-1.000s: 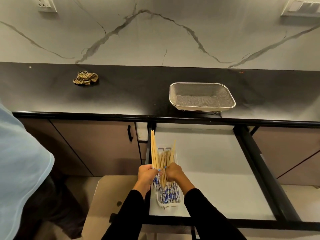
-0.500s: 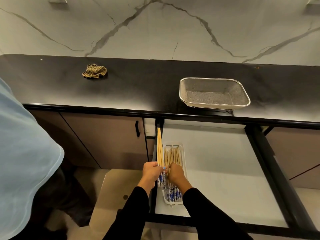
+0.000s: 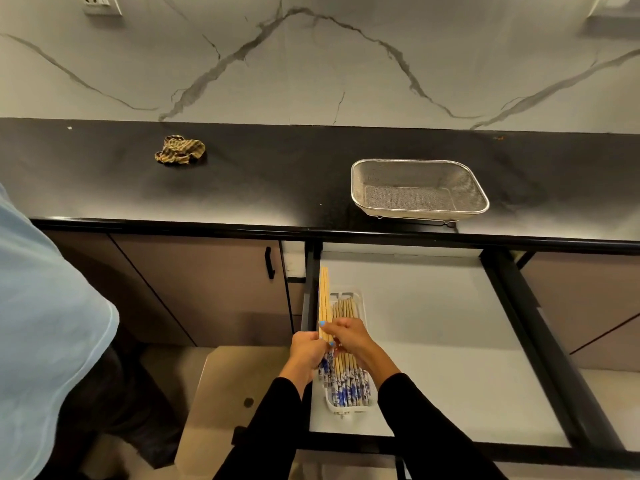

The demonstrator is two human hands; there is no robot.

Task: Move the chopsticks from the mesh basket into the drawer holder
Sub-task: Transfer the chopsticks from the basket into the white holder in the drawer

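Marble-veined wall panel (image 3: 346,64): pale, grey veins, behind the counter.

Counter (image 3: 277,174): black, long, running the width of the view.

Open drawer (image 3: 433,341): pulled out under the counter, pale floor, black frame.

Person in light blue top (image 3: 41,341): at the left edge, partly in view.

Mesh basket (image 3: 419,188): rectangular, metal, on the counter above the drawer, nothing visible inside.

Drawer holder (image 3: 346,407): white slotted tray at the drawer's left side, filled with chopsticks lying lengthwise, blue-and-white patterned ends toward the camera.

Striped cloth (image 3: 180,150): crumpled, brown and yellow, on the counter well left of the basket.

Left hand (image 3: 306,351): fingers curled round a small bundle of chopsticks (image 3: 325,303) near their patterned ends; the bare wooden tips point away, raised above the holder's left edge.

Right hand (image 3: 349,339): just beside the left, over the holder; fingers curled, pinching the same bundle above the left hand's grip, blue-painted nail against the sticks.
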